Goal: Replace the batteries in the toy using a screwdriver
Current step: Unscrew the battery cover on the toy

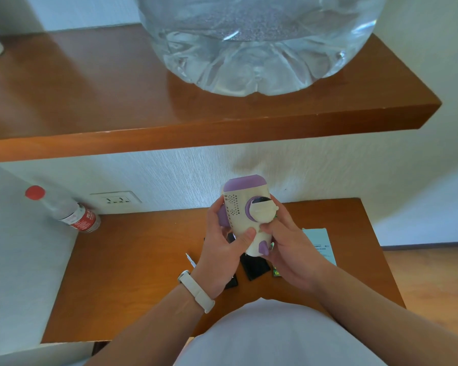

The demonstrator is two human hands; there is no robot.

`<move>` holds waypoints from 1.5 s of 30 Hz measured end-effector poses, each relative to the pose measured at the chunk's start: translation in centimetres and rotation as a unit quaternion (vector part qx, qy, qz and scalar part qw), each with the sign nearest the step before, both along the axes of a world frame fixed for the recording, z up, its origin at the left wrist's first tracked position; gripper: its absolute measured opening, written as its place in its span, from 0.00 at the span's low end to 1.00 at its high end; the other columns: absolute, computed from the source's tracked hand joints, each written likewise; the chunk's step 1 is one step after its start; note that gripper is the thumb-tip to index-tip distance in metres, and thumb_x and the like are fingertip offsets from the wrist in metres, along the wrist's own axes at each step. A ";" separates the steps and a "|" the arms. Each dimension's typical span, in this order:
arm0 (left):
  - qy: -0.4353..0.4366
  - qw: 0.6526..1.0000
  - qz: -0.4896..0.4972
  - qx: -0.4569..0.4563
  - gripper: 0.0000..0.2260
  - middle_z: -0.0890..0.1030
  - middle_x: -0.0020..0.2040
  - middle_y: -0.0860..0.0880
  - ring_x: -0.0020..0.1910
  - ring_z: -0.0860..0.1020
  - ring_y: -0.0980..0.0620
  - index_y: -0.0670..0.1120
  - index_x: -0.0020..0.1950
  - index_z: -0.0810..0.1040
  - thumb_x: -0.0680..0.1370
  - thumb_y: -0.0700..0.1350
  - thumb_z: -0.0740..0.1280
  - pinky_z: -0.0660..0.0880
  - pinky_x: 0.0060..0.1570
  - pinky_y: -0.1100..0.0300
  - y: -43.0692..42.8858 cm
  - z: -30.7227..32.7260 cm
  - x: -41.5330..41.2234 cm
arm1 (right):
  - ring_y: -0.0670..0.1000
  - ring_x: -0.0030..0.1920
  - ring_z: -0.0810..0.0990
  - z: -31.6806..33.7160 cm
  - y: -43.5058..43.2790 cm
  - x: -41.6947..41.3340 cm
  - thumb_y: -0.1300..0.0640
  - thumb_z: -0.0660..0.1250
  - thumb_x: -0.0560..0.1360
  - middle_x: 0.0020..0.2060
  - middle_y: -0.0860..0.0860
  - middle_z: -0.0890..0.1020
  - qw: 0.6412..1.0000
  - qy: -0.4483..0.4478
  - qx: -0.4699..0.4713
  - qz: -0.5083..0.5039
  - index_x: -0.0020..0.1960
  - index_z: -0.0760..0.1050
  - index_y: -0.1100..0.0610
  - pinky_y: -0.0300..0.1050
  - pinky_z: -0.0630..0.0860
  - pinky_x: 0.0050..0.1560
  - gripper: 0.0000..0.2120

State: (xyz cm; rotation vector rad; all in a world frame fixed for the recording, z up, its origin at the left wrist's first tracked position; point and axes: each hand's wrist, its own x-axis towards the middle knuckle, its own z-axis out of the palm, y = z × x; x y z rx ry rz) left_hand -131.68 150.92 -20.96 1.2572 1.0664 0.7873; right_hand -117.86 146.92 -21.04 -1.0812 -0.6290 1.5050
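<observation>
Both hands hold one cream-and-purple plastic toy (245, 215) in the air above the middle of the brown wooden table (143, 260).

Toy's long axis near upright, slightly tilted: purple domed end up toward the wall, foot end down toward the person, round purple-ringed part facing the camera. Left hand (222, 249) curls round the toy's left side, thumb pressed on the lower front. Right hand (286, 249) wraps the right side, thumb under the round part. On the table: two flat black pieces (254, 268) under the hands, one pale blue leaflet (320, 241) at the right, one thin pale-tipped tool (190, 259) mid-table, partly hidden. One red-capped clear bottle (69, 212) at the table's far-left corner.
</observation>
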 end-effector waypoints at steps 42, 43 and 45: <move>0.014 0.999 0.049 0.020 0.32 0.74 0.62 0.59 0.65 0.75 0.52 0.53 0.72 0.61 0.76 0.36 0.73 0.79 0.62 0.50 -0.1 -1.7 -0.3 | 0.56 0.48 0.86 -1.3 1.4 -0.5 0.68 0.60 0.72 0.64 0.58 0.80 0.962 0.243 -0.119 -0.027 0.67 0.74 0.46 0.68 0.72 0.62 0.28; 0.011 0.998 0.053 0.018 0.32 0.74 0.62 0.59 0.64 0.75 0.52 0.53 0.72 0.61 0.76 0.36 0.73 0.79 0.62 0.50 -0.2 -1.8 -0.3 | 0.57 0.51 0.85 -1.4 1.4 -0.4 0.68 0.60 0.72 0.64 0.57 0.80 0.963 0.238 -0.124 -0.021 0.67 0.74 0.46 0.68 0.73 0.62 0.28; 0.005 0.998 0.057 0.016 0.31 0.74 0.61 0.60 0.64 0.76 0.52 0.53 0.71 0.61 0.76 0.35 0.73 0.79 0.61 0.50 -0.3 -2.0 -0.3 | 0.57 0.51 0.85 -1.3 1.4 -0.3 0.68 0.59 0.73 0.64 0.58 0.80 0.965 0.230 -0.126 -0.010 0.68 0.74 0.46 0.69 0.72 0.63 0.28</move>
